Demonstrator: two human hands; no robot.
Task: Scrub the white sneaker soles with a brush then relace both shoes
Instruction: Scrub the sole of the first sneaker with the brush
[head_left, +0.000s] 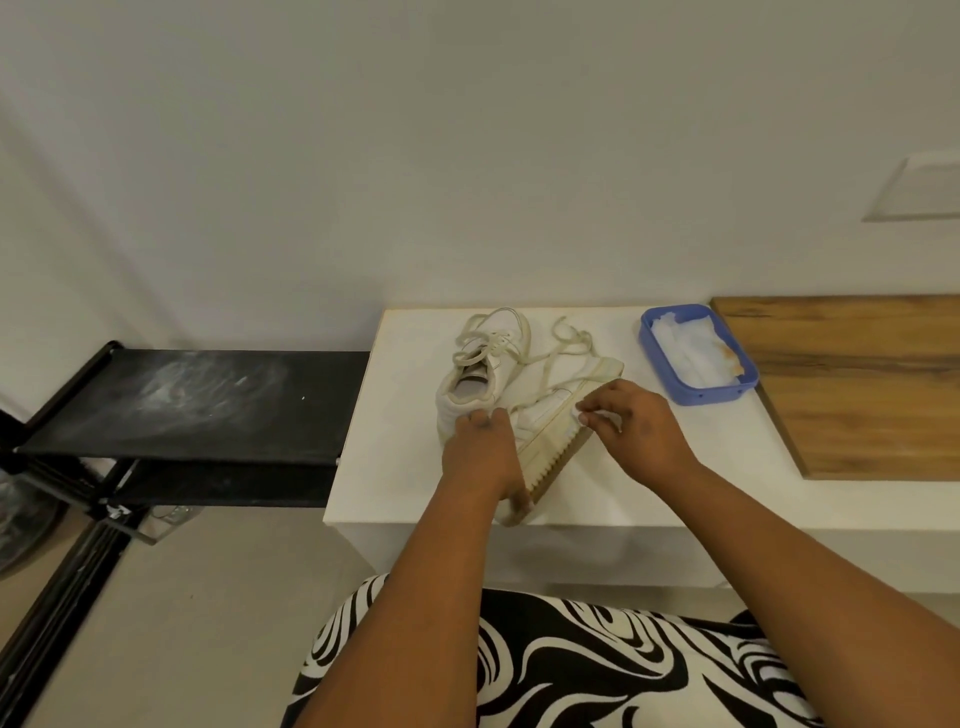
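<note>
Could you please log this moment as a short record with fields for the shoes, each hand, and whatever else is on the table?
near shoe: tipped on its side on the white table, ridged sole facing right
far shoe: upright behind it, laces loose
left hand: holds the near shoe
right hand: pinches something small and white at the sole edge
blue tray: right of the shoes, holds white wipes
brush: none clearly visible

two sneakers (485, 374), one tray (696, 358), perhaps two cloths (691, 348)
</note>
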